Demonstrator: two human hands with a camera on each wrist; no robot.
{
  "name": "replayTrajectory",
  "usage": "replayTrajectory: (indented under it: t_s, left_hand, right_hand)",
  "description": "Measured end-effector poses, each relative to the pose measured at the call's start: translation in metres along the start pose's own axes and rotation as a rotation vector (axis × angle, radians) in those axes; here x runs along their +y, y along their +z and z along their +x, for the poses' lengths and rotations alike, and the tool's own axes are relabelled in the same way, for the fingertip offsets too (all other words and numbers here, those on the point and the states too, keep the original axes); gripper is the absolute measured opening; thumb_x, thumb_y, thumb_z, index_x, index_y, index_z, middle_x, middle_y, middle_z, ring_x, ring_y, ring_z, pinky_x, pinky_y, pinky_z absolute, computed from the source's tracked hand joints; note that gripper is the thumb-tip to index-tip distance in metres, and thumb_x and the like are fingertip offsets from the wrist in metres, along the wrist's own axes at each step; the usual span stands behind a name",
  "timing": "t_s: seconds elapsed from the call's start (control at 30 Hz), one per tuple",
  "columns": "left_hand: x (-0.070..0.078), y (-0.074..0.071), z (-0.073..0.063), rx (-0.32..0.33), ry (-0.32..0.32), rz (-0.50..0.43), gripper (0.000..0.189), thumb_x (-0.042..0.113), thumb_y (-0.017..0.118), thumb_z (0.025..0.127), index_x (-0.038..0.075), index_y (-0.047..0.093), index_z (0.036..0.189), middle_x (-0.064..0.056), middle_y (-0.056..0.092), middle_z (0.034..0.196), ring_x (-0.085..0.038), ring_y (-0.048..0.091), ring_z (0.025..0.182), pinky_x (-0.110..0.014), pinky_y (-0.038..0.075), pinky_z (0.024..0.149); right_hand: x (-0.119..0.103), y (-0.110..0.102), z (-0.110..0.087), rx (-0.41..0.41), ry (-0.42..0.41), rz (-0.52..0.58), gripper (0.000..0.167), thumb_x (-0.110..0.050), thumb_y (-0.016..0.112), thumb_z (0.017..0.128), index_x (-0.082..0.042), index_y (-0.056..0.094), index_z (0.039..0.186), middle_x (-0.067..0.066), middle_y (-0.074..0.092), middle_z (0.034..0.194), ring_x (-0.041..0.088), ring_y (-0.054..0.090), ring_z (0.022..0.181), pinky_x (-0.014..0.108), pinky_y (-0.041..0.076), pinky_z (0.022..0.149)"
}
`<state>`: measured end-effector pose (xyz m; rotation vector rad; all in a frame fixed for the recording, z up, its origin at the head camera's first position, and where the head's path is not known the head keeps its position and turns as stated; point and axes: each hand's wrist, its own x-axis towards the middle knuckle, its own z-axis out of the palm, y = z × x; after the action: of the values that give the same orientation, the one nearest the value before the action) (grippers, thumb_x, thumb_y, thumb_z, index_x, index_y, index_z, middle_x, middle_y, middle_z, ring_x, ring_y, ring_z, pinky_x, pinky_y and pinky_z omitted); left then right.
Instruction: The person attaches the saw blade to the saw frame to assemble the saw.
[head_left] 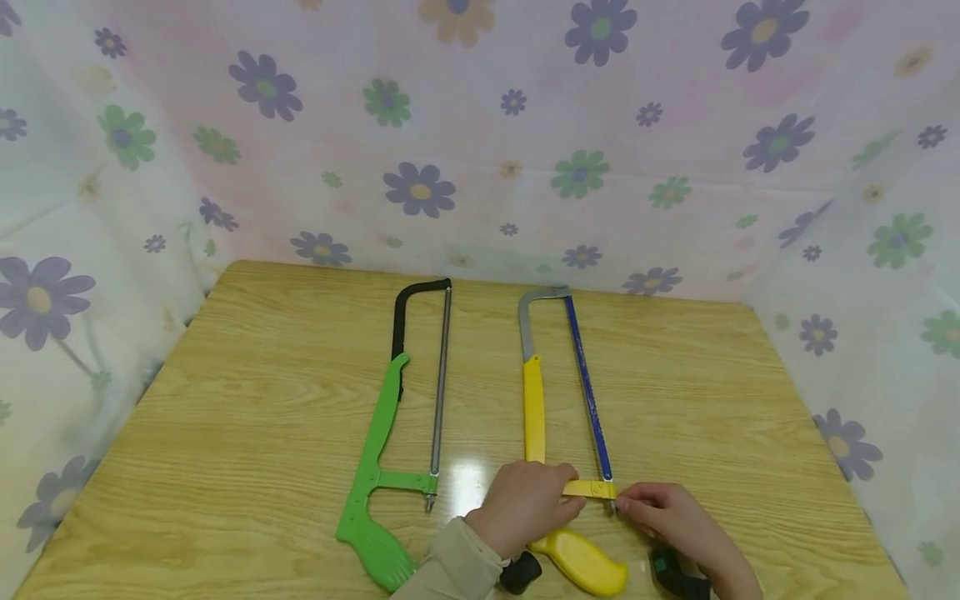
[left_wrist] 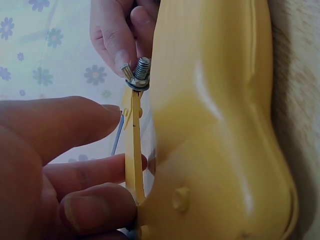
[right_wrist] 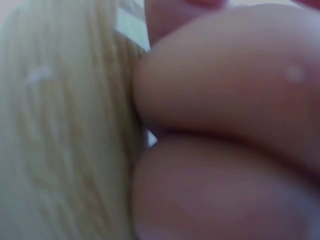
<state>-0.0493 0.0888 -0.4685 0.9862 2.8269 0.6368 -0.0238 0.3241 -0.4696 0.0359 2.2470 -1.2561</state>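
Note:
A yellow-handled hacksaw (head_left: 534,408) with a blue blade (head_left: 588,387) lies on the wooden table, its handle toward me. My left hand (head_left: 528,500) grips its yellow frame near the short cross arm (head_left: 592,488); the left wrist view shows thumb and fingers around that flat arm. Just past the arm's end, a wing nut (left_wrist: 127,72) sits on a threaded bolt (left_wrist: 143,67). My right hand (head_left: 678,521) pinches at this wing nut with curled thumb and forefinger. Fingers fill the right wrist view, hiding the nut there.
Left of the yellow saw lies a green-handled hacksaw (head_left: 371,467) with a grey blade (head_left: 441,383), also handle toward me. Flower-printed cloth (head_left: 480,125) hangs behind the table (head_left: 247,400) and along both sides. Dark wrist devices (head_left: 521,573) show at both wrists.

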Motion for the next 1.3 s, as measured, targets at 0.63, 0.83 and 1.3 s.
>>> replayTrajectory:
  t_s: [0.63, 0.83, 1.3]
  left_hand:
    - [0.0013, -0.0030, 0.0012, -0.016, -0.010, -0.008, 0.027, 0.046, 0.055, 0.084, 0.027, 0.065, 0.100, 0.015, 0.059, 0.062, 0.000, 0.035, 0.039, -0.018, 0.028, 0.037]
    - [0.0015, -0.0036, 0.0011, -0.023, -0.010, -0.012, 0.027, 0.046, 0.055, 0.085, 0.027, 0.065, 0.101, 0.015, 0.059, 0.061, 0.000, 0.034, 0.038, -0.018, 0.028, 0.036]
    - [0.0012, -0.0053, -0.0007, 0.013, 0.017, -0.023, 0.026, 0.043, 0.055, 0.085, 0.024, 0.066, 0.099, 0.014, 0.058, 0.060, 0.000, 0.033, 0.038, -0.018, 0.026, 0.035]
  right_hand:
    - [-0.0016, -0.0016, 0.0006, -0.010, 0.015, 0.005, 0.039, -0.036, 0.052, 0.088, -0.002, 0.064, 0.102, 0.001, 0.044, 0.057, 0.008, 0.039, 0.047, 0.024, 0.036, 0.044]
    - [-0.0007, -0.0017, -0.0001, -0.020, 0.009, 0.015, 0.039, -0.035, 0.052, 0.089, -0.001, 0.063, 0.103, 0.001, 0.043, 0.057, 0.007, 0.038, 0.046, 0.023, 0.035, 0.044]
    - [0.0016, -0.0013, 0.0014, -0.020, 0.029, 0.013, 0.035, -0.034, 0.051, 0.089, -0.003, 0.063, 0.099, 0.001, 0.042, 0.055, 0.009, 0.036, 0.045, 0.024, 0.034, 0.043]
